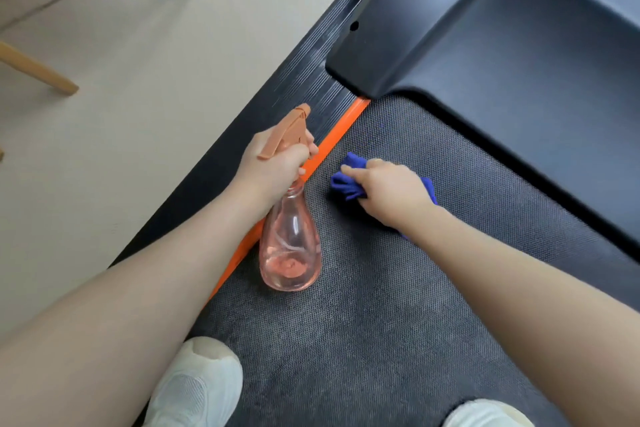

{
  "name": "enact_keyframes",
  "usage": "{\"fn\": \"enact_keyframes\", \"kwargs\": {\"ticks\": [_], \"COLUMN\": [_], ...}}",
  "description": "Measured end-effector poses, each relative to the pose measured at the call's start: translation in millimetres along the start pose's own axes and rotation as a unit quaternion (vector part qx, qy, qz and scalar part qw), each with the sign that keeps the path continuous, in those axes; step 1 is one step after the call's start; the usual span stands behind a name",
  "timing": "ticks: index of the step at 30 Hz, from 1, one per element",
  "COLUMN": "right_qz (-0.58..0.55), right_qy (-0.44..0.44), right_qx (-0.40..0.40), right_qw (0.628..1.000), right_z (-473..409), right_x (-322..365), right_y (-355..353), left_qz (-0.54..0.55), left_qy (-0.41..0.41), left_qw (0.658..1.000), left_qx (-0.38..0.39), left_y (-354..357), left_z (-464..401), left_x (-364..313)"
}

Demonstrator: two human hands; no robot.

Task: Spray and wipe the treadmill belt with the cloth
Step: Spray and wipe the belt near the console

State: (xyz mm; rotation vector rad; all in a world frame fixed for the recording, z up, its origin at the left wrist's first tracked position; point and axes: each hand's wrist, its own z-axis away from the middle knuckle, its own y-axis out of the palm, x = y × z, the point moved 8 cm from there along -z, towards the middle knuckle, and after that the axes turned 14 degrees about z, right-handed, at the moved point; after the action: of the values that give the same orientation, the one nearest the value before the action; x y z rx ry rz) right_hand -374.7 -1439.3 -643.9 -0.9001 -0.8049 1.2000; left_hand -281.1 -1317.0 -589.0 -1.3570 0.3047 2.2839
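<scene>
My left hand grips the neck of a clear pink spray bottle with an orange trigger head, held just over the left side of the grey textured treadmill belt. To its right, my right hand holds a bunched blue cloth down on the belt. Part of the cloth is hidden under the hand.
An orange strip and a ribbed black side rail run along the belt's left edge. The dark motor cover rises at the belt's far end. White shoes stand on the near belt. Wooden chair legs stand on the pale floor at left.
</scene>
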Motion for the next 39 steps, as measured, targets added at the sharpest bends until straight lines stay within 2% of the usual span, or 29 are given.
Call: {"fn": "enact_keyframes", "kwargs": {"ticks": [1,2,4,6,11,15,17,20,25,27,29,32,36,39], "right_qz": [-0.027,-0.077,-0.180,-0.226,-0.243,-0.251,-0.249,-0.214,-0.087,-0.029,0.018,-0.025,-0.064,-0.012], "right_qy": [-0.002,0.032,0.126,0.174,0.156,0.168,0.166,0.136,0.134,0.139,0.127,0.105,-0.052,-0.126], "right_qx": [0.004,-0.013,-0.082,-0.132,-0.137,-0.149,-0.157,-0.174,-0.224,-0.210,-0.165,-0.149,-0.130,-0.101], "right_qw": [1.000,0.996,0.972,0.949,0.948,0.942,0.941,0.951,0.961,0.967,0.978,0.983,0.988,0.987], "right_z": [-1,-4,-6,-5,-5,-4,-10,-27,-69,-93,-111,-118,-93,-81], "right_x": [3,-3,-26,-41,-40,-43,-39,-26,-20,-16,-2,33,111,134], "right_y": [-1,-9,-30,-43,-53,-56,-61,-80,-127,-130,-117,-92,-65,-58], "left_qz": [0.017,0.029,0.047,0.052,0.016,0.096,0.093,0.069,0.068,0.060,0.071,0.116,0.167,0.164], "left_qy": [-0.014,-0.027,-0.049,-0.063,-0.060,-0.120,-0.147,-0.119,-0.107,-0.105,-0.086,-0.047,-0.006,-0.006], "left_qw": [0.999,0.998,0.994,0.992,0.996,0.982,0.976,0.984,0.987,0.988,0.988,0.979,0.967,0.965], "left_qx": [-0.026,-0.051,-0.089,-0.101,-0.061,-0.112,-0.133,-0.113,-0.094,-0.091,-0.104,-0.160,-0.191,-0.203], "left_y": [-4,-9,-18,-22,-13,-31,-46,-51,-62,-65,-67,-82,-93,-102], "left_z": [0,-1,-4,-9,-22,-20,-15,-8,-7,-6,-5,-10,-5,6], "left_x": [0,0,2,1,-14,-2,9,13,12,8,1,-8,-12,-2]}}
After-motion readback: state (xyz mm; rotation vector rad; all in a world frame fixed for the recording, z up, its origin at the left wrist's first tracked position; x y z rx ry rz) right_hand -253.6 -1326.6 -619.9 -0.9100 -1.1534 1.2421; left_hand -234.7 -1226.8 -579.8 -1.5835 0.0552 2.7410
